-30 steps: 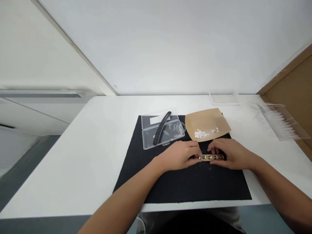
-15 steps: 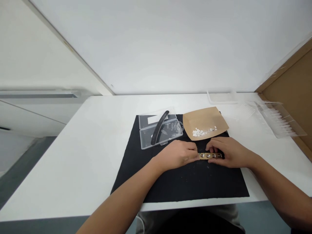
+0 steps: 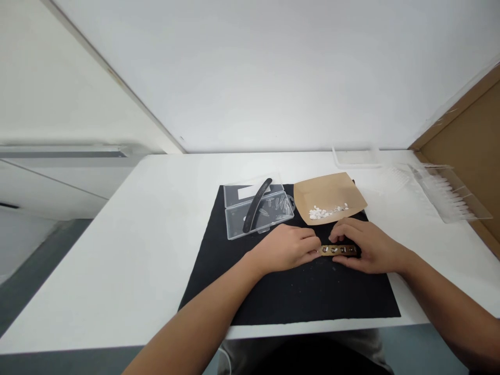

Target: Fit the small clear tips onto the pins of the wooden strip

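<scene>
On the black mat (image 3: 297, 299) lies a narrow gold strip (image 3: 329, 250) with several round dark spots, each bearing a small white piece. My left hand (image 3: 287, 248) is closed in a pinch at the strip's left end. Its fingertips cover that end, and what they hold there is hidden. My right hand (image 3: 365, 245) straddles the strip's right part. The thumb lies along the near edge and the curled fingers are at the far side. Just beyond stands a brown paper tray (image 3: 332, 188) with many small white pieces (image 3: 321, 213) in it.
An open clear plastic case (image 3: 236, 224) holding clear nail tips (image 3: 283, 202) sits at the mat's far left. A curved black nail file (image 3: 257, 205) rests across it. Clear plastic trays (image 3: 445, 192) stand at the right, near a brown panel (image 3: 469, 151). A white wall rises behind the table.
My left fingertips have shifted slightly right along the strip. The right hand keeps nearly the same place, with its thumb a little lower. The tray, case and file stay put.
</scene>
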Demonstrator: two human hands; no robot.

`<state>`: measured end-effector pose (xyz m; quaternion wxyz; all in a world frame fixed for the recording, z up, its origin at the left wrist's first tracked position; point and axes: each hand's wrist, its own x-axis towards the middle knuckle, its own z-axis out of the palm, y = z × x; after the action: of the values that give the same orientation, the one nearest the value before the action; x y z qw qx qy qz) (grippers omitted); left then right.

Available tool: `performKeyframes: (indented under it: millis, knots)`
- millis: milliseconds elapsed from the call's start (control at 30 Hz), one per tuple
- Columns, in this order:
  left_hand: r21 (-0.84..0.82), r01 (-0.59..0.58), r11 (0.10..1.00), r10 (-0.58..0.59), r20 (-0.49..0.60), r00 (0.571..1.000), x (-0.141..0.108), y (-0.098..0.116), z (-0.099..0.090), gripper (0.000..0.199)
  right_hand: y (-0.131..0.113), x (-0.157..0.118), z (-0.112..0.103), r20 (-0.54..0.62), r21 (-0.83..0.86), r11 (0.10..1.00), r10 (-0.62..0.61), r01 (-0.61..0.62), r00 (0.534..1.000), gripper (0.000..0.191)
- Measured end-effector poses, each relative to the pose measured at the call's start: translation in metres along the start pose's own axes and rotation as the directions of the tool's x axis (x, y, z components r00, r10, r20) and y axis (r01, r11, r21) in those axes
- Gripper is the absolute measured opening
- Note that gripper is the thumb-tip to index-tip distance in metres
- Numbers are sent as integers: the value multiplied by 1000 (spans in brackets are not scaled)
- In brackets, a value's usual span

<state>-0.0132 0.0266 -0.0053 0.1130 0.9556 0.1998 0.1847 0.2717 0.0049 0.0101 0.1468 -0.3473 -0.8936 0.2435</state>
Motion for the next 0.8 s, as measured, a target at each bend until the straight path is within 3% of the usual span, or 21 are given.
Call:
performKeyframes:
  millis: [100,300,467,733,800]
  knots:
    - [9,6,1000,-6,-1,1000,1,1,0,22,-1,1,0,-27,-26,998,-62,62,998,19]
    - [21,0,1000,0,2,1000,2,2,-1,24,3,2,6,-13,-32,993,-113,113,993,16]
    - [7,-2,1000,2,4,1000,2,2,0,26,0,2,9,-68,13,989,-147,148,987,7]
    - [33,-15,999,15,-1,1000,1,1,1,24,1,2,0,-68,-30,993,-118,116,991,18]
    - [42,-22,999,22,-1,1000,1,1,2,25,4,0,-1,-131,-17,990,-144,143,981,19]
